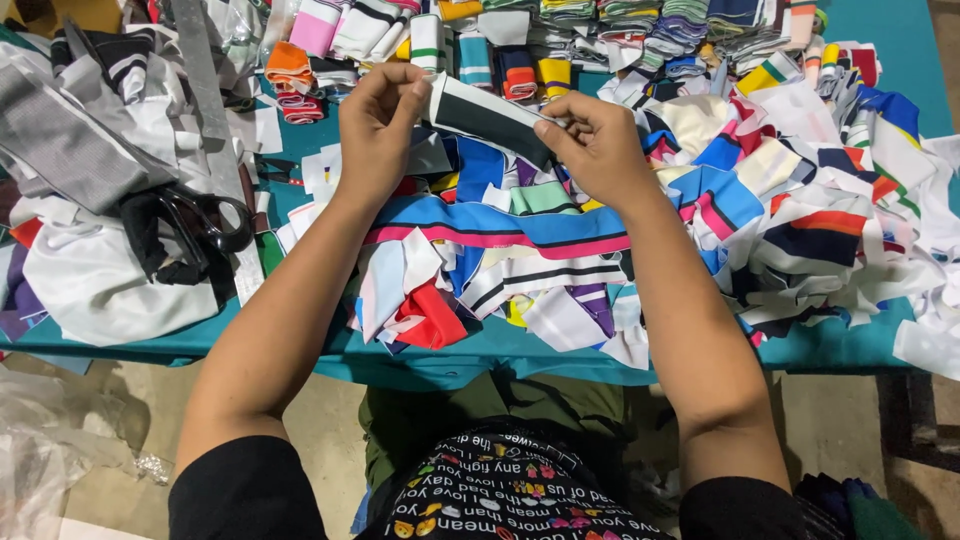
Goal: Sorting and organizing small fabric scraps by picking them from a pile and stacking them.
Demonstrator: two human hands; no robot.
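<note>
My left hand (378,125) and my right hand (597,148) hold one strip of fabric (490,118) between them, dark with a white edge, stretched above the table. The left fingers pinch its white left end; the right fingers grip its right end. Below my hands lies a loose heap of striped fabric scraps (520,260) in blue, pink, white, red and black on a teal table (500,350).
Black-handled scissors (195,225) rest on white and grey cloth at the left. Folded striped strips (560,40) are stacked along the far edge. More scraps (850,200) cover the right side. A clear plastic bag (40,440) lies on the floor at lower left.
</note>
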